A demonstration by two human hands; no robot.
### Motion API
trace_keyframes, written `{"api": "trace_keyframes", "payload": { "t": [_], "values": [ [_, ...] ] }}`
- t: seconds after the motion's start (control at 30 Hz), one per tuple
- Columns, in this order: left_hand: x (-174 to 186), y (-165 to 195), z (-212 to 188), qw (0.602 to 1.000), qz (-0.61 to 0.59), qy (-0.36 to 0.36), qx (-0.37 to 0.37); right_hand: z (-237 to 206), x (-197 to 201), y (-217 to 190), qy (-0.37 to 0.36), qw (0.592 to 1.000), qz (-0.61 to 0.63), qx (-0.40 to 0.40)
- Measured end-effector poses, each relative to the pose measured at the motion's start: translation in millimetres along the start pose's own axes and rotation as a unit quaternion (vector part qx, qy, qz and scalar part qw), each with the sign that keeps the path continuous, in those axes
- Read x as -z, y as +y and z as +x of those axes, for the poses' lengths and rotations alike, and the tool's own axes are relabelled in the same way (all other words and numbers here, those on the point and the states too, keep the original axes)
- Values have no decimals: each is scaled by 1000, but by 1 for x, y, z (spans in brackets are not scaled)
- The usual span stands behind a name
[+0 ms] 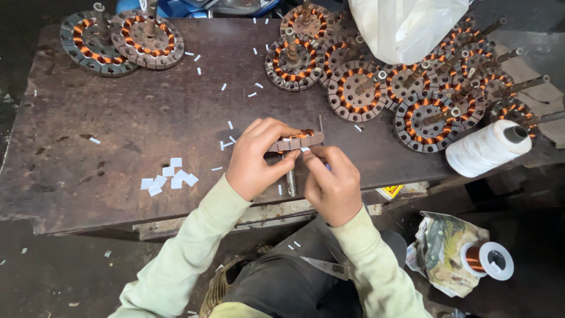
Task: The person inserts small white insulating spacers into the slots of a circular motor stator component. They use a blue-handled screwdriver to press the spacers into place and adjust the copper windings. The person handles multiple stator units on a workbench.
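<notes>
My left hand [254, 158] grips the stator [296, 141] edge-on just above the tabletop [147, 123], so I should keep it steady while my right hand [332, 184] pinches a white paper slip [305, 149] squarely into its slot.

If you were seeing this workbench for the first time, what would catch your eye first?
Most striking is the crowd of copper-wound motor stators at the far right of the dark workbench, with two more at the far left. At the near edge, the left hand and right hand hold one stator on edge between them. A white thread cone lies on the right, and white paper squares on the left.
</notes>
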State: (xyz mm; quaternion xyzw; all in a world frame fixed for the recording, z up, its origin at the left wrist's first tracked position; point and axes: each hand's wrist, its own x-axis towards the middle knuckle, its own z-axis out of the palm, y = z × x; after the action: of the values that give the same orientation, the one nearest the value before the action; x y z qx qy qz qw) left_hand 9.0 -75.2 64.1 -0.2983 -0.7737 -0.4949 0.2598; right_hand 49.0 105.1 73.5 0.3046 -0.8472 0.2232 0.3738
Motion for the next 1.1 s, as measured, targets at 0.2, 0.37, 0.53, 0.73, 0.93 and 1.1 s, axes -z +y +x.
{"api": "trace_keyframes", "payload": {
  "t": [0.2,0.37,0.53,0.73,0.93,1.1],
  "values": [
    [0,-1,0,1000,-7,7,-8,3,1,-2,-30,997,-45,48],
    [-1,-1,1,1000,-2,1,-3,6,4,1,-29,998,-30,43],
    [-2,0,0,1000,-2,4,0,7,5,1,-25,999,-20,40],
    [-3,2,1,1000,4,11,8,1,-3,-5,-19,998,-60,24],
    [-1,2,3,1000,25,2,-8,-4,-22,-15,58,996,-63,-14],
    [5,2,4,998,44,-23,-49,-4,-20,-13,49,998,-34,-9]
  ]
}}
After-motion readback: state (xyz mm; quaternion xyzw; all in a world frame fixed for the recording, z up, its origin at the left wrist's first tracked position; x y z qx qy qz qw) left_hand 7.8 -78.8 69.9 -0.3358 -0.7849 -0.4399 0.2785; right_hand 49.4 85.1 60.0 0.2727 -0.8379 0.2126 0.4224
